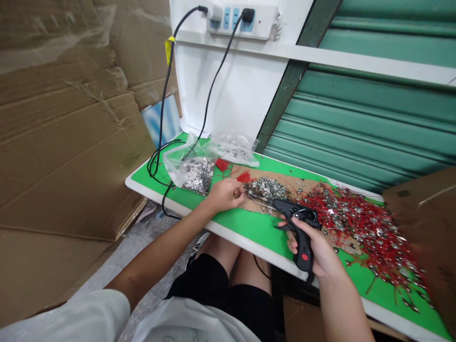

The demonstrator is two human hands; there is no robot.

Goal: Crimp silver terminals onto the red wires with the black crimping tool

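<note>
My right hand (318,242) is wrapped round the handle of a black glue gun (303,247), whose thin nozzle points left. My left hand (227,194) is closed in a pinch close to the nozzle's tip; whatever lies between its fingers is too small to make out. Just beyond the nozzle, a heap of small shiny silver pieces (271,188) rests on a brown cardboard sheet (254,205). Thin red strands (244,177) lie bundled behind my left hand. To the right of the gun spreads a big pile of red strands with silver pieces (356,213).
On the green tabletop (235,228) sit a plastic bag of silver pieces (197,175) and another clear bag (235,149). Black cables (162,95) run from a power strip (242,21) down to the left end. Cardboard (71,142) stands left; a carton (427,228) stands right.
</note>
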